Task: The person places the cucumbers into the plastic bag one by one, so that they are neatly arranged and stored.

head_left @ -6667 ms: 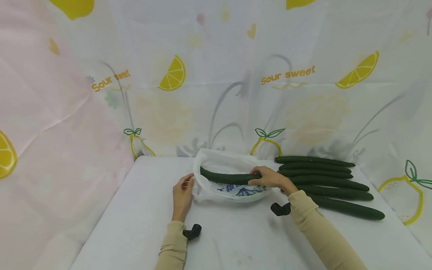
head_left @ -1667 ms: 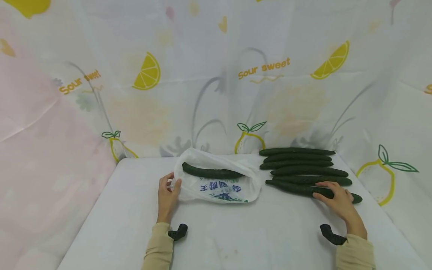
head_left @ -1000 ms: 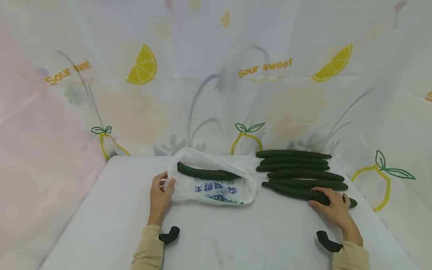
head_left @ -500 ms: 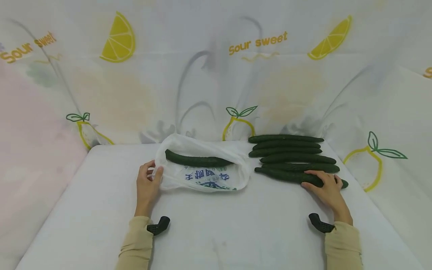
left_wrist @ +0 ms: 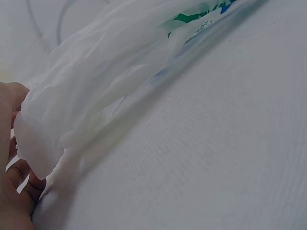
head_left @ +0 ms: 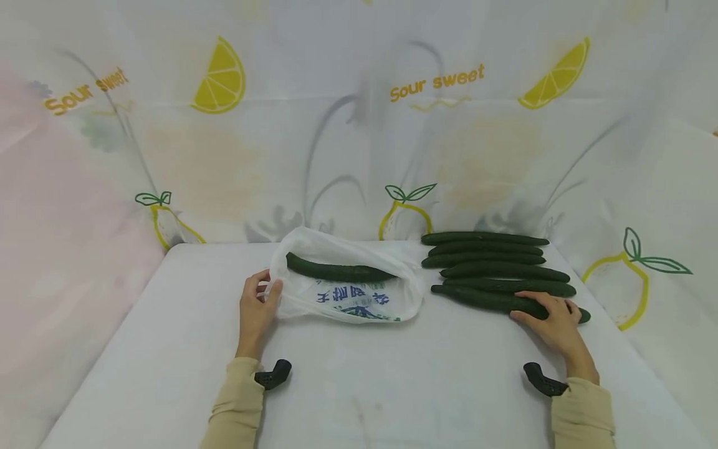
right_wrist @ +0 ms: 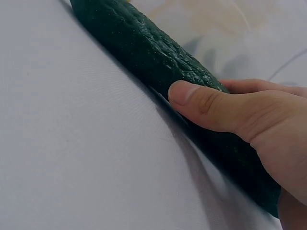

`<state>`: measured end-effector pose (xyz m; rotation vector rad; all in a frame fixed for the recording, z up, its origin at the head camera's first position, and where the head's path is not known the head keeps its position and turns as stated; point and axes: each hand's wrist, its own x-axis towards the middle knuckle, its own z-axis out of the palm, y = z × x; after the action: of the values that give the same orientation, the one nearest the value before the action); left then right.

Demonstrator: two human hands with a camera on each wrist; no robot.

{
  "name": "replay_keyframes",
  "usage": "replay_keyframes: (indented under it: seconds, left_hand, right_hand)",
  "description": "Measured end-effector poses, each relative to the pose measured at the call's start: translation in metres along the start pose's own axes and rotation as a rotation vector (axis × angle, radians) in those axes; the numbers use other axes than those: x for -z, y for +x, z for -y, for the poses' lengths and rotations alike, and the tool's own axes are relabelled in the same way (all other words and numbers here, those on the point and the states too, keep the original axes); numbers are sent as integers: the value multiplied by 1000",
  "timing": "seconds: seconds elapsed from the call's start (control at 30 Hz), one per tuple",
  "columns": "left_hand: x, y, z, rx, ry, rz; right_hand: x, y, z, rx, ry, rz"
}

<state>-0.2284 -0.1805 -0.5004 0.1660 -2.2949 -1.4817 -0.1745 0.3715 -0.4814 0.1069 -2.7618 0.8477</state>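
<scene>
A white plastic bag (head_left: 297, 240) with blue and green print lies with its mouth spread wide. One dark green cucumber (head_left: 339, 272) rests inside it. My left hand (head_left: 258, 318) pinches the bag's left edge between thumb and fingers; in the left wrist view the thin plastic (left_wrist: 91, 81) hangs in folds from that hand (left_wrist: 14, 196). On the right, my right hand (head_left: 558, 327) grips the nearest cucumber (head_left: 477, 299) of a row, close to its right end. The right wrist view shows the thumb along the side of this cucumber (right_wrist: 129, 43), which lies on the table.
Several more cucumbers (head_left: 505, 270) lie side by side behind the gripped one, right of the bag. A white cloth covers the table (head_left: 404, 386). A curtain with lemon prints (head_left: 336, 143) stands right behind the table's back edge.
Earlier, my right hand held a cucumber at the bag; that cucumber now lies inside. The right hand has moved right to the front cucumber. Lately only the head view has shifted.
</scene>
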Motion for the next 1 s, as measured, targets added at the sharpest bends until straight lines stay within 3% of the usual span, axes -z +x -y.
replay_keyframes:
  seconds: [0.67,1.0]
  left_hand:
    - [1,0,0,0,-5,25]
    - [0,1,0,-13,-26,9]
  right_hand:
    - [-4,-3,-4,9,26,-37]
    - [-3,-4,-4,1,31,-36]
